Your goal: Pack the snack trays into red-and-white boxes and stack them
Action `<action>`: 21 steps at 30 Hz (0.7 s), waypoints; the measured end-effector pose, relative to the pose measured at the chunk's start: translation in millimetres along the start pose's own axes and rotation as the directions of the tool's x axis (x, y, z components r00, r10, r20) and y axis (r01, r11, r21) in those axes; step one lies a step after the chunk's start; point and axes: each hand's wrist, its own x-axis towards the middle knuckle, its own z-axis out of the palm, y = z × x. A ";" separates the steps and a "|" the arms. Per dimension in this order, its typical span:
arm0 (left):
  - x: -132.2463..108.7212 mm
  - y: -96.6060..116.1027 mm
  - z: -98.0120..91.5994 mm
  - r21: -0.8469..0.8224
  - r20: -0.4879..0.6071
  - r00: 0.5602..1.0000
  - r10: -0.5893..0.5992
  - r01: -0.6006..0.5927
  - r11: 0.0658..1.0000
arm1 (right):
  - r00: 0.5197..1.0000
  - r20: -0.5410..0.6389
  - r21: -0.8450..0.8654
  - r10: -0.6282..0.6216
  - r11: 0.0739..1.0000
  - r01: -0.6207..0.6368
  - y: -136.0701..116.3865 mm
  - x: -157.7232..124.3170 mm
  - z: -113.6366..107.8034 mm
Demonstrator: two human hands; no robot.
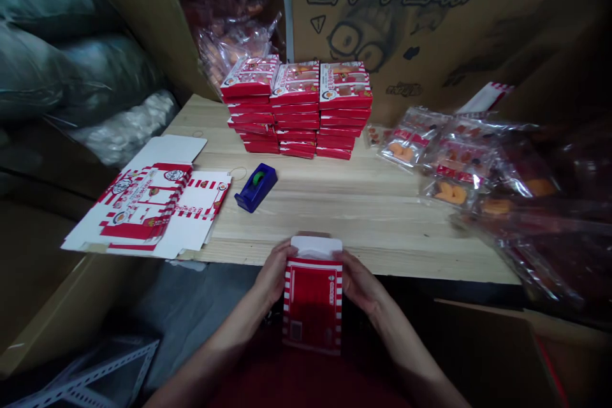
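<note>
A red-and-white striped carton box (313, 296) stands upright at the near edge of the wooden table (363, 217), its white top flap open. My left hand (275, 271) grips its left side and my right hand (361, 280) grips its right side near the top. A blue tape dispenser (255, 186) lies on the table just beyond, to the left.
Flat unfolded cartons (148, 207) lie at the table's left edge. Three stacks of filled red boxes (296, 108) stand at the back. Clear bags of orange toys (449, 159) cover the right side. Big cardboard boxes (430, 25) form the rear wall.
</note>
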 end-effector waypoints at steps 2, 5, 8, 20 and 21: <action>-1.9 -8.1 -9.4 -0.036 0.026 0.999 -0.036 0.037 0.999 | 0.995 0.018 0.061 0.094 0.994 -0.095 9.6 -5.6 -5.9; -4.3 -14.1 -22.1 -0.105 0.057 0.997 -0.052 0.058 0.993 | 0.988 0.019 0.096 0.150 0.984 -0.151 13.9 -11.6 -11.4; -5.8 -15.3 -31.2 -0.129 0.062 0.997 -0.046 0.054 0.990 | 0.988 -0.003 0.102 0.152 0.983 -0.151 11.5 -12.3 -11.9; -1.0 -4.0 -38.7 0.192 0.174 0.984 0.037 -0.071 0.979 | 0.974 0.189 -0.003 0.127 0.992 -0.128 9.7 -9.7 -20.9; -2.9 -2.2 -40.9 0.208 0.191 0.981 0.035 -0.075 0.975 | 0.970 0.213 0.002 0.121 0.992 -0.124 10.2 -9.5 -22.9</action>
